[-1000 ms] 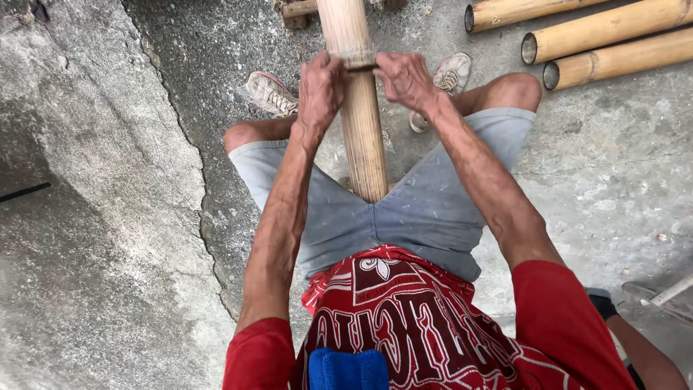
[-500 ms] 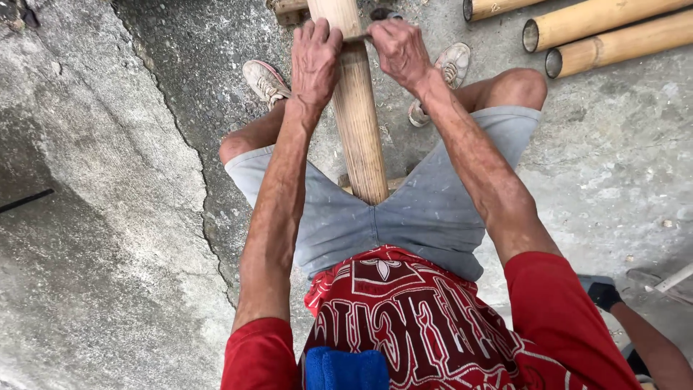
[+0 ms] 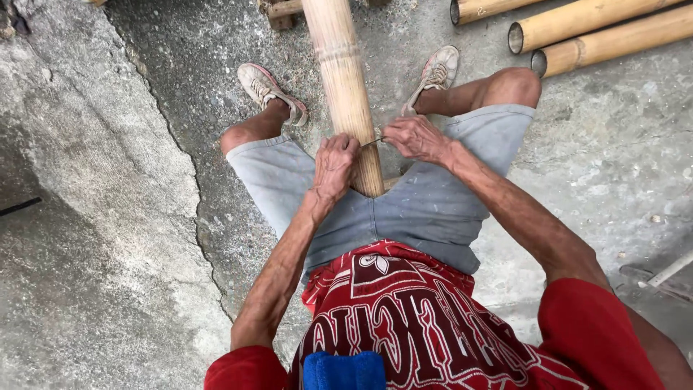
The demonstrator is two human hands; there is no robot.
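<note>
3 bamboo poles point(image 3: 599, 29) top rt | cracked concrete floor point(image 3: 108, 238)

Cracked grey concrete floor point(image 3: 108, 238) (daylight, dusty).

The bamboo pole point(image 3: 345, 94) runs beyond the grip and out past the top edge, so its far end is unseen; its near end vanishes below the hands against the shorts. A thin blade point(image 3: 373, 141) shows only as a sliver between left hand point(image 3: 334, 165) and right hand point(image 3: 415, 137); both ends are covered by fingers, its kind unclear.
</note>
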